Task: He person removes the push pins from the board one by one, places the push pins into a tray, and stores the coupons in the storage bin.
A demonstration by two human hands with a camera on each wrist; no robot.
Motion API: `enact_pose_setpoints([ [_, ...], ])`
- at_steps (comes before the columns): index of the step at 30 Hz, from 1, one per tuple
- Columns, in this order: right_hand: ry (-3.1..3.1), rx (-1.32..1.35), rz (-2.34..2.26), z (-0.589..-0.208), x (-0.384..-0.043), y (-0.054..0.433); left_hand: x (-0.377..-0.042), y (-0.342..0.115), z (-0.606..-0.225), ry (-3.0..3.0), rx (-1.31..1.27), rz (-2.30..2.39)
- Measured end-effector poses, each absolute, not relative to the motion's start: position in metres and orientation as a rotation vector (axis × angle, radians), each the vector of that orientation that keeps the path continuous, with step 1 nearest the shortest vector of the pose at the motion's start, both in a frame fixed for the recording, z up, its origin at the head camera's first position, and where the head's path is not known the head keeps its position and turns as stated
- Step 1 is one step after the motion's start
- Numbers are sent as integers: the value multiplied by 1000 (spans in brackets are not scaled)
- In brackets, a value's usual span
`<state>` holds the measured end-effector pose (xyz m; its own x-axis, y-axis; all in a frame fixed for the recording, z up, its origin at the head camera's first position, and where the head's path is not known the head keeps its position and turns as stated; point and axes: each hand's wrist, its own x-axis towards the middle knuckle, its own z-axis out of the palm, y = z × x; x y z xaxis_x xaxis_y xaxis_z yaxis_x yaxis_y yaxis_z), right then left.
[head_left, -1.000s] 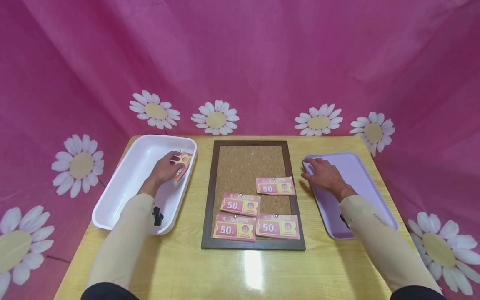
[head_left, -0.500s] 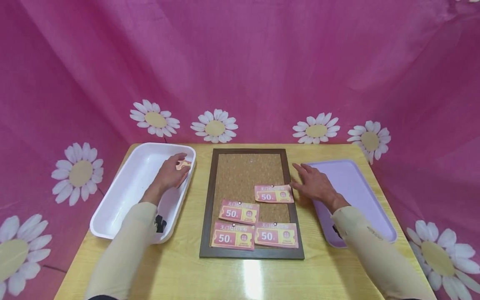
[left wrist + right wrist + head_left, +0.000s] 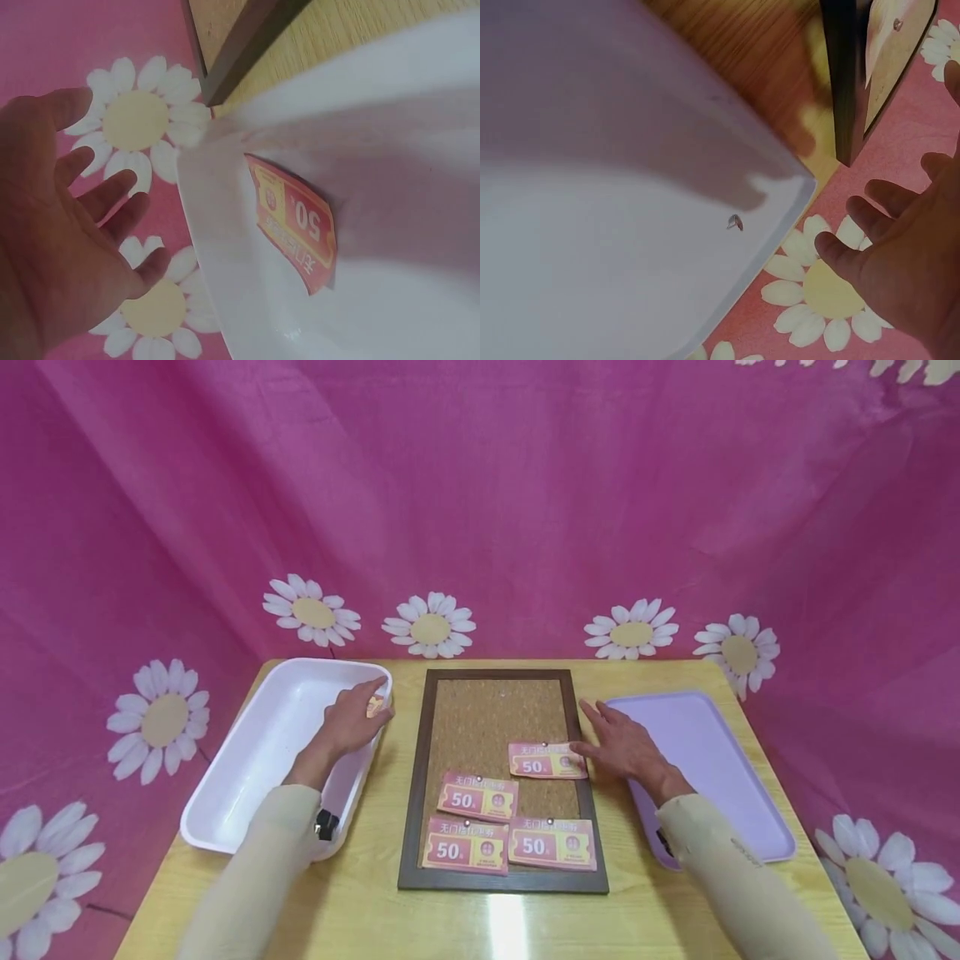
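My left hand (image 3: 347, 724) is over the right edge of the white basin (image 3: 251, 752), holding nothing, its fingers spread in the left wrist view. Below it, inside the basin, lies a red and yellow paper coupon (image 3: 295, 221). My right hand (image 3: 624, 745) hovers between the cork board (image 3: 480, 714) and the purple tray (image 3: 693, 727), fingers extended. In the head view its thumb overlaps the right end of the upper coupon (image 3: 536, 760); contact cannot be told. That coupon and several others, such as the lower right one (image 3: 551, 845), are pinned to the board.
A small pushpin (image 3: 736, 223) lies in the purple tray near a corner. The board's dark frame (image 3: 502, 882) stands between the two containers on the wooden table (image 3: 427, 927). Behind hangs a pink curtain (image 3: 480, 510) with daisies.
My right hand has moved left from over the purple tray to the board's right edge. The left hand has come off the coupon, shifting slightly right. The head view has tilted up.
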<state>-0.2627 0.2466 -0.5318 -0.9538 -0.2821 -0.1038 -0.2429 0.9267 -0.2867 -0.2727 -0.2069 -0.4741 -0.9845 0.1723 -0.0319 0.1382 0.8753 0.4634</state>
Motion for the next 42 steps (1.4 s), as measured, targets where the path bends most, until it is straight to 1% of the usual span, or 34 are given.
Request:
enact_pose_setpoints([
  [5, 2948, -415, -471, -535, -261, 242, -268, -197, -478, 3000, 291, 613],
  [17, 2927, -416, -673, -541, -254, 233, -265, -163, -483, 2962, 329, 730],
  [23, 2948, -460, -791, -548, -255, 225, -266, -152, -485, 2934, 380, 744],
  [30, 2921, -436, -889, -550, -257, 215, -266, -138, -489, 2902, 417, 767],
  [35, 2913, -412, -864, -552, -259, 209, -265, -127, -496, 2880, 433, 821],
  [42, 2849, -345, -859, -553, -253, 204, -257, -104, -517, 2833, 437, 850],
])
